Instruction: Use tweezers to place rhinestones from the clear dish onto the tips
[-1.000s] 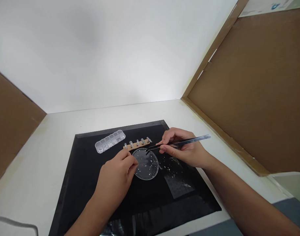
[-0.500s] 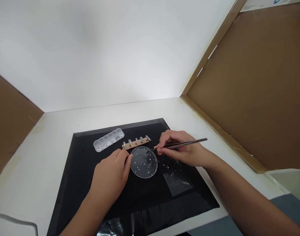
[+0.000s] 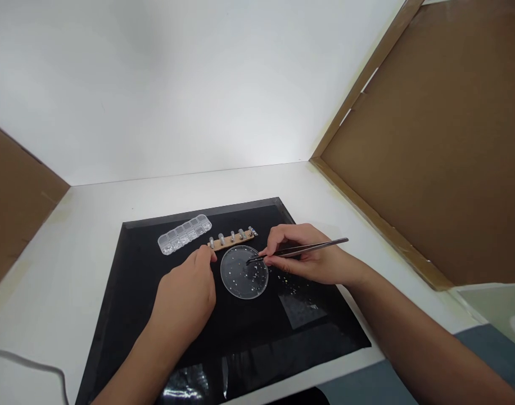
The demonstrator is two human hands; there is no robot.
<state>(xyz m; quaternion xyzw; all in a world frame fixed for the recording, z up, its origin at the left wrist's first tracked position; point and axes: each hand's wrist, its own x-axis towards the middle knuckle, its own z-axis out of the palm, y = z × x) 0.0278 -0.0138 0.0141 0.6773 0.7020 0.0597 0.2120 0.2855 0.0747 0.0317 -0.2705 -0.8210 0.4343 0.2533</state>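
Head view: black mat (image 3: 135, 292).
Right hand (image 3: 312, 260): pinching tweezers (image 3: 297, 249), tip inside dish (image 3: 244, 271).
Left hand (image 3: 185, 292): curled beside dish, holding nothing visible.

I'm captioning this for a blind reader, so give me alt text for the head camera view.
A right hand holds slim metal tweezers with the tips over a round clear plastic dish of tiny sparkling pieces, while the left hand rests at the dish's left edge. Both lie on a black mat, beside a clear compartment box and a small wooden strip.
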